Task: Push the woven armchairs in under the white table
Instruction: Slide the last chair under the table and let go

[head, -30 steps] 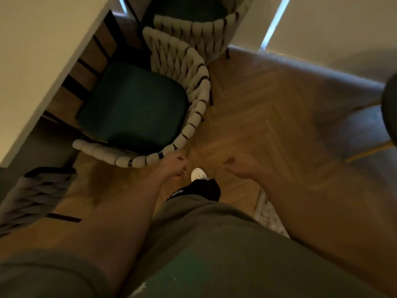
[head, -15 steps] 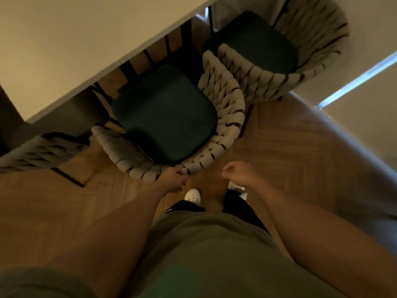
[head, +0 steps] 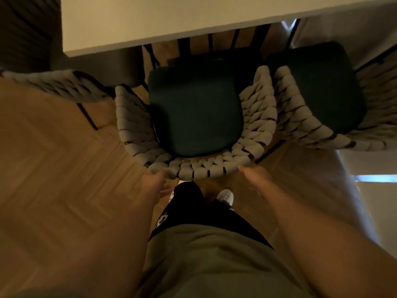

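Observation:
A woven armchair [head: 202, 168] with a dark green seat cushion stands right in front of me, its seat front tucked slightly under the edge of the white table [head: 171, 20]. My left hand [head: 153, 182] rests against the left end of its curved backrest, fingers on the weave. At the right end of the backrest my right hand [head: 255, 176] reaches in with loosely spread fingers that touch or nearly touch it. A second woven armchair [head: 305, 123] stands close on the right, and a third one [head: 58, 84] on the left.
Herringbone wooden floor [head: 64, 158] spreads to the left and under my feet. Black table legs [head: 210, 44] show below the tabletop. A pale wall and a bright strip of light [head: 376, 178] lie on the right. My legs and white shoes are just behind the middle chair.
The view has swung so the middle chair now faces the table squarely. My right hand has opened and come up to the backrest. My left hand has slid along the backrest's left end.

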### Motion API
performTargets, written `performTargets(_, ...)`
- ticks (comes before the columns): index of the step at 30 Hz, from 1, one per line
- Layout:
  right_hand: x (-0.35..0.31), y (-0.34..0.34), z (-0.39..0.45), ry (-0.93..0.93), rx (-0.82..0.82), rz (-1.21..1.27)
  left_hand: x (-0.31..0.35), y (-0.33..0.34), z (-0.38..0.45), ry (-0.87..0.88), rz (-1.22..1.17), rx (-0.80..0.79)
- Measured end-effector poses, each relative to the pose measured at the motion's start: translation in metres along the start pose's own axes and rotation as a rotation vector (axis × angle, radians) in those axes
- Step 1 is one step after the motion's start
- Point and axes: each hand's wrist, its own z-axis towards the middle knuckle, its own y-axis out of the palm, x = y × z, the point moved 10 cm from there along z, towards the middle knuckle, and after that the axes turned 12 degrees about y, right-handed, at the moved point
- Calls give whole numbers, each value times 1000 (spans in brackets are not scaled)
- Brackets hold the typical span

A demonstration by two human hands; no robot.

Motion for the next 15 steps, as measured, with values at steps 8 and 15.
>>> performTargets(8, -21, 46, 35, 228, -355, 611, -23, 28, 38, -151, -500, 61)
performTargets(15, -36, 40, 66, 250, -372, 765, -16, 21, 64, -168, -652, 178)
